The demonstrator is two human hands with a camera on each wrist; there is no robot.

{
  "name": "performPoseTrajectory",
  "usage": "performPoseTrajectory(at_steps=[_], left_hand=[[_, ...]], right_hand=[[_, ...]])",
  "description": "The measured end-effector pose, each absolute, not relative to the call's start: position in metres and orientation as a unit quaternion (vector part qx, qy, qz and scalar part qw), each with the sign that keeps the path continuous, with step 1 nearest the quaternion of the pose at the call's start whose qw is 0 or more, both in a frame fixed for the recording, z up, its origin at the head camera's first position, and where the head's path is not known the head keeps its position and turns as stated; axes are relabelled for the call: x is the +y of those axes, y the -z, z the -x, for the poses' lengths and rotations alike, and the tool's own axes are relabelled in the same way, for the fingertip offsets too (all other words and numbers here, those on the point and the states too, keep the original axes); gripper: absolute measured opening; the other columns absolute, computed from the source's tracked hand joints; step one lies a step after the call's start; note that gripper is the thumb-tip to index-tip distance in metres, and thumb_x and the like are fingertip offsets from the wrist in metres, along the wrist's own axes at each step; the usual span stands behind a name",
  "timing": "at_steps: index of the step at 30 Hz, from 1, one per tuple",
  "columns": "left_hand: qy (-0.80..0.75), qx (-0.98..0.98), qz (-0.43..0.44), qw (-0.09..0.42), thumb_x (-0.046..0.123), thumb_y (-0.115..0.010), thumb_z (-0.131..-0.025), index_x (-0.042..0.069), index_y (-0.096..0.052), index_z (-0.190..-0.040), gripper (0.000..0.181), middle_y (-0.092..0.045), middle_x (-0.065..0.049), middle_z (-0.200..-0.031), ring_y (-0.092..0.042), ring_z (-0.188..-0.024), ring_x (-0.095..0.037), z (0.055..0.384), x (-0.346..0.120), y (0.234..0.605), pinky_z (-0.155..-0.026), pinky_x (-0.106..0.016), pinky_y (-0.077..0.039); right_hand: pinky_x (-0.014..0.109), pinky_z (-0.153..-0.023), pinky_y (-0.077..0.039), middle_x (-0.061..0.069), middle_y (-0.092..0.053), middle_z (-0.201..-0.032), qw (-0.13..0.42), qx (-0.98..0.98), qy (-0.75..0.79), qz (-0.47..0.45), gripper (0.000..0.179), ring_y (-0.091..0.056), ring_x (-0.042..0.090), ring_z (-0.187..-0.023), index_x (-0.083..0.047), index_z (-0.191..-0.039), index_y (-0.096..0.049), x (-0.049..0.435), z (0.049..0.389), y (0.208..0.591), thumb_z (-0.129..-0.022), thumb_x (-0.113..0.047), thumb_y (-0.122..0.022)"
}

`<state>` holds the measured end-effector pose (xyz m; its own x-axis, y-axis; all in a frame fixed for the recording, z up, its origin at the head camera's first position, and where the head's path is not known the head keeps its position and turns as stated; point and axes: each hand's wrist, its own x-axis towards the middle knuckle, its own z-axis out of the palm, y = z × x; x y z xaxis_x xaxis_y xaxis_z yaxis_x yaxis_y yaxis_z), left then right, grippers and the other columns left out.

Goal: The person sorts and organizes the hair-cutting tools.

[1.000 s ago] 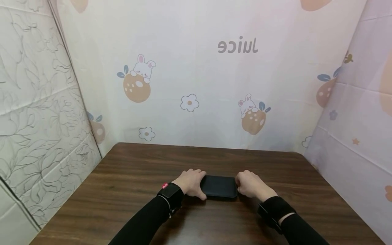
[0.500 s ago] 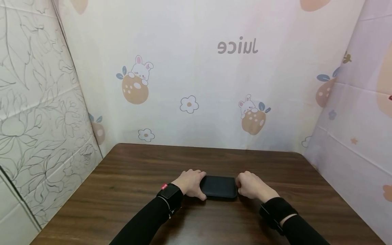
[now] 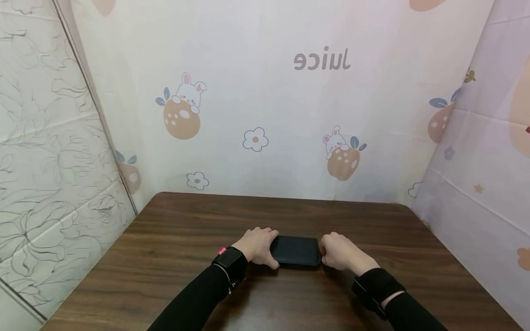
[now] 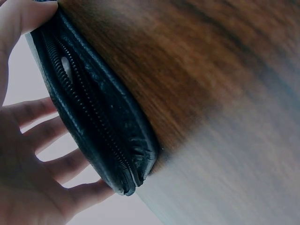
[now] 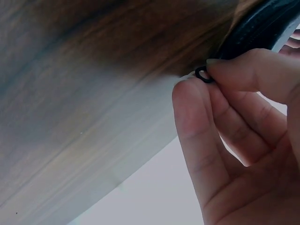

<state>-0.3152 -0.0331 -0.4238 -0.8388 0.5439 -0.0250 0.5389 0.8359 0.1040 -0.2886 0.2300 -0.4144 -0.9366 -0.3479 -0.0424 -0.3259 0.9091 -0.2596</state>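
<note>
A black zip wallet (image 3: 296,251) lies flat on the brown wooden table (image 3: 198,216), between both hands. My left hand (image 3: 257,248) grips its left end, thumb on the near edge and fingers along the far edge. In the left wrist view the wallet's zipper (image 4: 89,93) runs down the side, its two rows of teeth parted and a small pale spot showing between them. At the right end my right hand (image 3: 340,250) pinches a small black ring-shaped zipper pull (image 5: 205,80) between thumb and index finger, the other fingers curled beneath.
Behind the table hangs a pale curtain (image 3: 256,101) printed with rabbits, fruit and flowers. A white floral panel (image 3: 62,151) stands along the left side, and another printed curtain (image 3: 476,211) along the right. Black bands (image 3: 232,264) circle both wrists.
Both hands and the wallet keep their places; only the head view shifts slightly.
</note>
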Motion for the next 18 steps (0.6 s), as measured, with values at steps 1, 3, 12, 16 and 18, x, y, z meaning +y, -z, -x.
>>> performPoseTrajectory(at_steps=[1, 3, 12, 16, 18], left_hand=[[-0.047, 0.958, -0.280, 0.027, 0.054, -0.084, -0.074, 0.019, -0.054, -0.145, 0.085, -0.060, 0.000, -0.135, -0.056, -0.117, -0.025, 0.313, -0.032, 0.423, -0.098, -0.047, -0.046], [-0.047, 0.960, -0.276, 0.028, 0.054, -0.084, -0.074, 0.019, -0.054, -0.146, 0.085, -0.060, 0.000, -0.135, -0.056, -0.118, -0.025, 0.309, -0.030, 0.422, -0.098, -0.047, -0.046], [-0.045, 0.963, -0.266, 0.023, 0.055, -0.083, -0.076, 0.019, -0.052, -0.147, 0.086, -0.058, -0.001, -0.139, -0.056, -0.121, -0.027, 0.298, -0.020, 0.428, -0.100, -0.048, -0.045], [-0.044, 0.964, -0.261, 0.022, 0.055, -0.083, -0.076, 0.018, -0.052, -0.148, 0.086, -0.058, -0.001, -0.140, -0.055, -0.121, -0.027, 0.292, -0.017, 0.427, -0.100, -0.048, -0.045], [-0.044, 0.965, -0.259, 0.022, 0.054, -0.083, -0.077, 0.018, -0.052, -0.148, 0.086, -0.058, -0.002, -0.140, -0.055, -0.121, -0.027, 0.290, -0.015, 0.427, -0.101, -0.048, -0.045]], right_hand=[[0.035, -0.058, -0.045, 0.001, -0.056, -0.074, 0.045, 0.975, 0.127, 0.175, 0.012, -0.052, 0.018, -0.063, -0.007, -0.080, -0.067, 0.231, 0.287, 0.414, -0.080, 0.005, -0.072], [0.035, -0.058, -0.044, 0.000, -0.056, -0.072, 0.044, 0.974, 0.129, 0.181, 0.014, -0.052, 0.018, -0.062, -0.008, -0.077, -0.067, 0.233, 0.282, 0.413, -0.079, 0.005, -0.072], [0.034, -0.057, -0.042, -0.001, -0.054, -0.069, 0.030, 0.971, 0.121, 0.203, 0.019, -0.050, 0.017, -0.060, -0.012, -0.073, -0.063, 0.243, 0.272, 0.417, -0.081, 0.003, -0.073], [0.032, -0.057, -0.039, -0.002, -0.052, -0.067, 0.025, 0.968, 0.120, 0.218, 0.023, -0.048, 0.015, -0.058, -0.014, -0.070, -0.061, 0.249, 0.268, 0.419, -0.081, 0.002, -0.073], [0.032, -0.056, -0.039, -0.001, -0.052, -0.067, 0.026, 0.967, 0.122, 0.221, 0.022, -0.048, 0.015, -0.058, -0.014, -0.070, -0.061, 0.251, 0.266, 0.420, -0.080, 0.002, -0.073]])
